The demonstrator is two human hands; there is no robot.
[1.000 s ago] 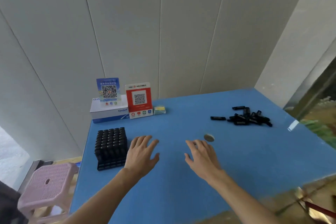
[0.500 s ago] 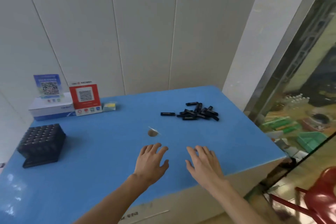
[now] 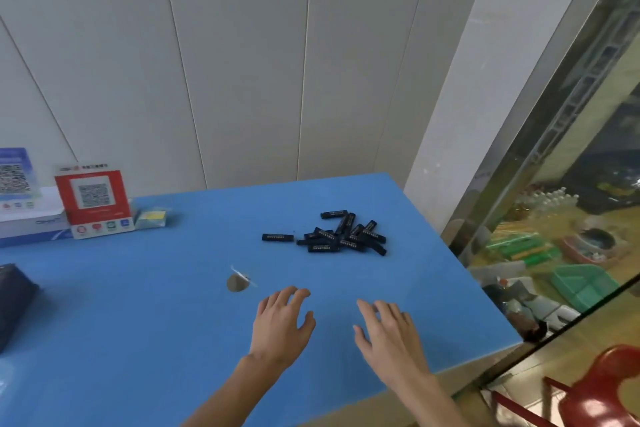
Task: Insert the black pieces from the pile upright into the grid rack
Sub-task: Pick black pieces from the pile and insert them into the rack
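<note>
Blue table [image 3: 138, 322]: one pile of roughly a dozen black pieces [image 3: 341, 236] far right, one stray [image 3: 277, 237] beside it. Grid rack [image 3: 14, 302] at left edge. Left hand [image 3: 280, 326], right hand [image 3: 391, 333] hover, fingers spread, empty. Two QR signs [image 3: 93, 198].

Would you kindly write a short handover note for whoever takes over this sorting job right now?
Left hand: open, fingers spread above the blue table, holding nothing.
Right hand: open, likewise holding nothing.
Pile of black pieces: lying flat on the table beyond both hands; one piece lies apart to its left.
Grid rack: at the far left edge, mostly out of frame; fill cannot be judged.
Left to do: pick pieces from the pile and stand them in the rack.
</note>
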